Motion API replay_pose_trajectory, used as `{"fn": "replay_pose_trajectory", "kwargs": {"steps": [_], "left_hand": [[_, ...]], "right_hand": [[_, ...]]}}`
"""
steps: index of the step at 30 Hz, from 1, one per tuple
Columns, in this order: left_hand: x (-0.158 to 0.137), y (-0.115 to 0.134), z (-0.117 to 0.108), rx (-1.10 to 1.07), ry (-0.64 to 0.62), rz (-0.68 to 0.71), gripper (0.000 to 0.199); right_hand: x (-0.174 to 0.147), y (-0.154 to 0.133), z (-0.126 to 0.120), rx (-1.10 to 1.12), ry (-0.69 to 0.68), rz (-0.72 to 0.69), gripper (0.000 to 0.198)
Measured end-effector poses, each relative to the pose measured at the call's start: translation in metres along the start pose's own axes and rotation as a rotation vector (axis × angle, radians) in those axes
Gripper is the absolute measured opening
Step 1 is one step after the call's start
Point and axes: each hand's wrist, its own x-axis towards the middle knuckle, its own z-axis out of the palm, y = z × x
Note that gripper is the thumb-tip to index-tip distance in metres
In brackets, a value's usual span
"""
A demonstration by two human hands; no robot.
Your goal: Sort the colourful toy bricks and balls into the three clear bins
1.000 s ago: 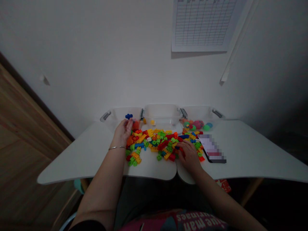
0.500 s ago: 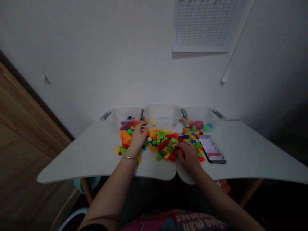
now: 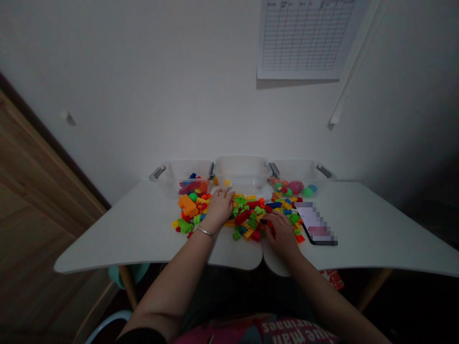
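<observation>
Wood panelling (image 3: 39, 205) lines the frame's left edge. White tabletop (image 3: 118, 234) spans lower centre. Left hand (image 3: 219, 208): centre, fingers partly extended, grip contents hidden. Toy blocks (image 3: 253, 220): piled centrally. Right hand (image 3: 281, 234): fingers bent at pile, hold indeterminable. Printed chart (image 3: 303, 38): upper right.

Both arms slant forward and inward. The left arm (image 3: 175, 284) reaches farther; its hand (image 3: 220, 209) is back-up, fingers (image 3: 228, 195) loosely bent and slightly apart. The right hand (image 3: 282, 234) sits nearer the body — back up too, fingers (image 3: 279, 217) curled inward, their tips partly hidden.
</observation>
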Motion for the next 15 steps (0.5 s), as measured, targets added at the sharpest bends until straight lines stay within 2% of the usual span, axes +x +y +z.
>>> {"fn": "replay_pose_trajectory", "kwargs": {"steps": [8, 15], "left_hand": [[0.0042, 0.0057, 0.0062, 0.044, -0.043, -0.074, 0.048], [0.0079, 0.0067, 0.0053, 0.053, -0.055, -0.064, 0.036]], "right_hand": [[-0.0004, 0.0014, 0.0001, -0.003, -0.016, -0.01, 0.026], [-0.0002, 0.0008, 0.0005, -0.007, -0.003, -0.009, 0.025]]}}
